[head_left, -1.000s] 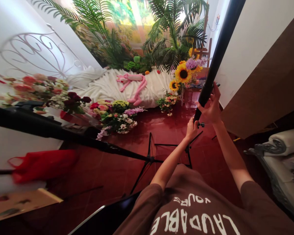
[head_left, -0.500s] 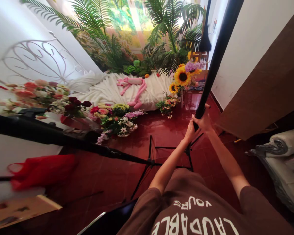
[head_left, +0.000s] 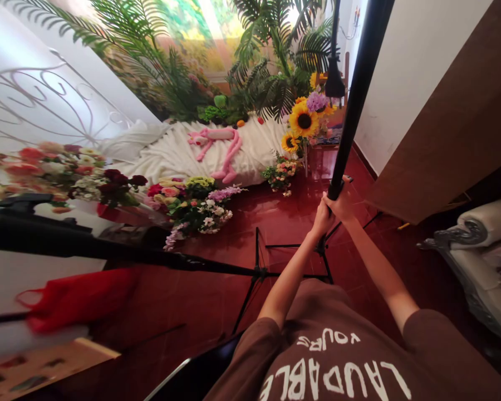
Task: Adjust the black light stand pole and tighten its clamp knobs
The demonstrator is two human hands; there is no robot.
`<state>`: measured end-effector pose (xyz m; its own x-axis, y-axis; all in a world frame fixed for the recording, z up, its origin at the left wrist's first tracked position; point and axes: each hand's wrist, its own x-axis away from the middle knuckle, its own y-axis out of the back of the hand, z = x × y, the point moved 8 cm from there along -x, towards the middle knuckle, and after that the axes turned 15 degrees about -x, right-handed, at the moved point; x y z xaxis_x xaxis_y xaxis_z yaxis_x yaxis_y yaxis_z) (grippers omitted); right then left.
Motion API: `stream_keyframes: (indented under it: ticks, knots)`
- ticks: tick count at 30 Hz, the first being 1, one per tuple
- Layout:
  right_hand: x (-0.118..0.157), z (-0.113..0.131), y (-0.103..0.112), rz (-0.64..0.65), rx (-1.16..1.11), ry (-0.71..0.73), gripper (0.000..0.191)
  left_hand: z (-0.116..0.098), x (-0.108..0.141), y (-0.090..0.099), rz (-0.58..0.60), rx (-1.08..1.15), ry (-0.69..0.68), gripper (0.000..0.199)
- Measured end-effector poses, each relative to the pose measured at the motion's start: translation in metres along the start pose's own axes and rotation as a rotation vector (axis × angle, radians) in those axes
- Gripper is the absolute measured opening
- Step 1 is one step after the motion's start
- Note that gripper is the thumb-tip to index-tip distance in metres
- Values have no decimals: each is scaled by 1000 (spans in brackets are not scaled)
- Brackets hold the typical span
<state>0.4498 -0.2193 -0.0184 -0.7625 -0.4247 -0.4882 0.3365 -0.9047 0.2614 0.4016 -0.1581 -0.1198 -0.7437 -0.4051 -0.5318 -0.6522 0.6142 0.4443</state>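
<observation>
A black light stand (head_left: 353,106) rises from its spread legs (head_left: 328,264) on the floor, its pole leaning to the upper right. My left hand (head_left: 322,218) is wrapped round the lower part of this pole. Just above and to the right, my right hand (head_left: 343,206) grips the same pole at a collar, beside a small dark knob (head_left: 348,179); some of its fingers are hidden. A black plug (head_left: 334,81) dangles on a cord left of the pole. A second black stand (head_left: 209,263) crosses from the left, untouched.
Artificial flowers (head_left: 200,209) and sunflowers (head_left: 304,121) surround a white draped bed (head_left: 171,147) with a pink plush toy (head_left: 221,135). Palm fronds (head_left: 275,55) stand behind. A red bag (head_left: 81,298) lies left, a brown panel (head_left: 438,145) leans right, near a wrapped sofa (head_left: 484,239).
The view has shifted slightly, and the held pole appears a little further left and more upright. Both hands stay on it, with the right hand now closed more tightly round it.
</observation>
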Motion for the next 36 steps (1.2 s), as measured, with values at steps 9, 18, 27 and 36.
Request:
stream_keyframes:
  ticks: [9, 18, 27, 36]
  knots:
    - [30, 12, 14, 114, -194, 43, 73, -16, -2, 10, 18, 0, 42, 38]
    - [78, -25, 52, 58, -177, 29, 52, -17, -2, 11, 25, 30, 163, 35]
    - [66, -47, 50, 55, -192, -101, 43, -17, -2, 11, 0, 36, 165, 35]
    - [62, -75, 49, -92, -507, -478, 46, -24, -3, 16, 18, 23, 153, 32]
